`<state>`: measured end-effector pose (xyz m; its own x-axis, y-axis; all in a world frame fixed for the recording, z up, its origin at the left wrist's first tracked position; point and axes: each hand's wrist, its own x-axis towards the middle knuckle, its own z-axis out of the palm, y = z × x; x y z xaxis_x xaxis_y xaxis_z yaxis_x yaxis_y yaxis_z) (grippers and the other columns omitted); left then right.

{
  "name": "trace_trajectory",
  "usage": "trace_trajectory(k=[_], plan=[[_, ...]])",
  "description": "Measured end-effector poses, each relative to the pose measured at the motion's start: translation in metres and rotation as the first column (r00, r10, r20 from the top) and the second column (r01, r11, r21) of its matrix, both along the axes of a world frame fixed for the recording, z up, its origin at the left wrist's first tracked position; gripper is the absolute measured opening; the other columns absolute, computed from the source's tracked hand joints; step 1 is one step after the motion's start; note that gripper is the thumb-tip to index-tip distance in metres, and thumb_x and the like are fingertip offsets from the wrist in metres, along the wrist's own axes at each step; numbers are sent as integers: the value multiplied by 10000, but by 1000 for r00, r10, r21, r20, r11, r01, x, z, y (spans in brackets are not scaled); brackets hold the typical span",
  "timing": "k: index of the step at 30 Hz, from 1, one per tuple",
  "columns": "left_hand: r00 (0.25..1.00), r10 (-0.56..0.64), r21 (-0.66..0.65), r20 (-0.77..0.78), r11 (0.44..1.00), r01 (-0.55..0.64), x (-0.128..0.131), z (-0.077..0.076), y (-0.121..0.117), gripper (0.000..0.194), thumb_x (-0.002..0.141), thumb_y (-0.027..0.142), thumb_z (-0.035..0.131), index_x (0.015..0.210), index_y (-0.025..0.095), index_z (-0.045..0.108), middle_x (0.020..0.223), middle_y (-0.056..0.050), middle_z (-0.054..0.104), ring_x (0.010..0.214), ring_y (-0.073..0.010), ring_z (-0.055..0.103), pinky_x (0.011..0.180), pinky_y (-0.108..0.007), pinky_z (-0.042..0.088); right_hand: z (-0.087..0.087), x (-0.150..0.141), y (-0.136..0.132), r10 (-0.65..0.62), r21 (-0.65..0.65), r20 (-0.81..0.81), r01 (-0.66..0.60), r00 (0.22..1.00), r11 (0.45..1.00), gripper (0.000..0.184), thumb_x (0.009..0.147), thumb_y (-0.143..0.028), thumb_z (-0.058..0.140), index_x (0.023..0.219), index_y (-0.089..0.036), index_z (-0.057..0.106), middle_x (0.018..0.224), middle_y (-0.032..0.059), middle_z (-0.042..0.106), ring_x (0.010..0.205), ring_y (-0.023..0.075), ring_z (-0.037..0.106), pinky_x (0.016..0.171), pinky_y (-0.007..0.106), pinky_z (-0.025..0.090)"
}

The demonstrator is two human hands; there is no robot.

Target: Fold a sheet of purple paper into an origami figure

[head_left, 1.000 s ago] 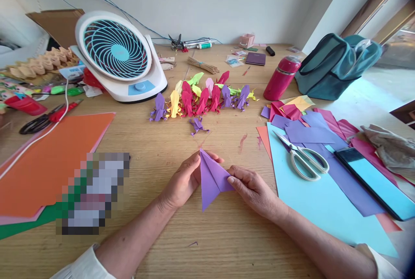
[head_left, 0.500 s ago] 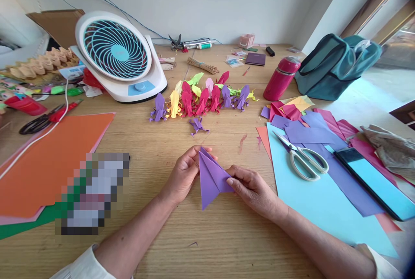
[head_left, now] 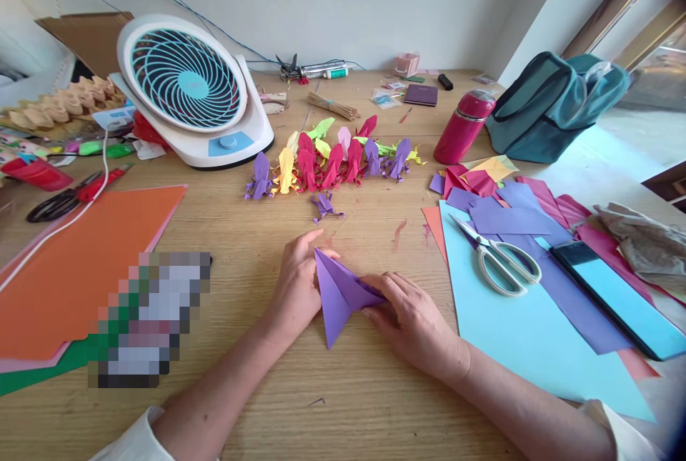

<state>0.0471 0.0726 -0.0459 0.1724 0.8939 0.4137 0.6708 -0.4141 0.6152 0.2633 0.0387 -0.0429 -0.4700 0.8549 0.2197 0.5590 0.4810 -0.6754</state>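
Note:
A folded piece of purple paper (head_left: 336, 296) is held between both hands over the middle of the table. My left hand (head_left: 301, 275) grips its left edge from behind, with part of the fingers hidden by the paper. At its right corner, my right hand (head_left: 410, 318) pinches the paper between thumb and fingers. Just beyond the hands lies a small purple origami figure (head_left: 324, 206). Behind it stand several folded paper figures (head_left: 333, 166) in red, yellow, green, pink and purple.
To the right, white-handled scissors (head_left: 506, 261) and a phone (head_left: 605, 296) rest on coloured sheets (head_left: 498, 354). A red flask (head_left: 465, 126) stands near a teal bag (head_left: 552, 107). At left are a fan (head_left: 193, 89), orange paper (head_left: 91, 254) and black-and-red scissors (head_left: 69, 193).
The purple paper has shifted slightly left and its right part is bent inward more. My right hand has moved left and turned over the paper's corner; my left index finger has lifted.

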Motion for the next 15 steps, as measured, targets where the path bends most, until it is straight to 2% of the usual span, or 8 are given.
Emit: trace_trajectory(k=[1,3,7,10,12,14,15], plan=[[998,-14,31,-56,999,16,1,1,-2,176,775,26,636,856,170,695,1268,-131,562,1237,-317,504,1023,-500,438,0,0,0,-13,29,41,12,999,1000,352,869,-114,620,1199,-208,542,1027,73,642,935,231,597,846,389,507],[992,-92,46,-86,994,96,3,1,-5,185,785,-7,597,797,158,681,1205,-130,607,1157,-287,556,978,-455,476,0,0,1,-29,68,97,22,995,997,340,860,-127,642,1181,-200,557,1028,87,624,943,250,576,845,415,513],[950,-311,-39,42,949,312,8,-4,-8,279,772,-42,560,929,163,667,1030,-78,668,983,-190,648,862,-304,534,-1,0,3,-22,117,135,6,991,993,334,849,-145,661,1167,-209,580,1051,91,606,964,264,559,858,434,518],[952,-289,-127,106,945,301,9,-6,-9,298,757,-16,580,968,175,668,1008,-57,676,957,-181,656,857,-290,527,3,2,2,-66,162,78,53,995,985,392,846,-135,660,1220,-188,554,1087,103,595,987,255,568,868,417,519],[958,-256,-179,131,944,277,9,-4,-9,277,748,0,588,939,183,671,1017,-49,671,950,-179,652,852,-287,520,7,7,0,-93,229,9,88,996,969,357,876,-124,619,1221,-178,547,1089,109,596,985,241,574,846,396,517],[959,-242,-220,150,937,271,9,-2,-9,263,734,9,597,918,184,664,1005,-41,666,930,-174,649,841,-280,514,10,14,-4,-37,328,-25,43,999,944,273,913,-102,562,1174,-184,567,1052,99,621,951,222,582,810,378,506],[959,-237,-234,158,934,269,9,-1,-9,263,728,10,599,919,182,656,994,-39,666,921,-173,648,835,-278,512,10,18,-6,45,380,1,-42,999,924,259,924,-88,542,1160,-189,576,1044,90,641,931,211,587,798,373,498]])
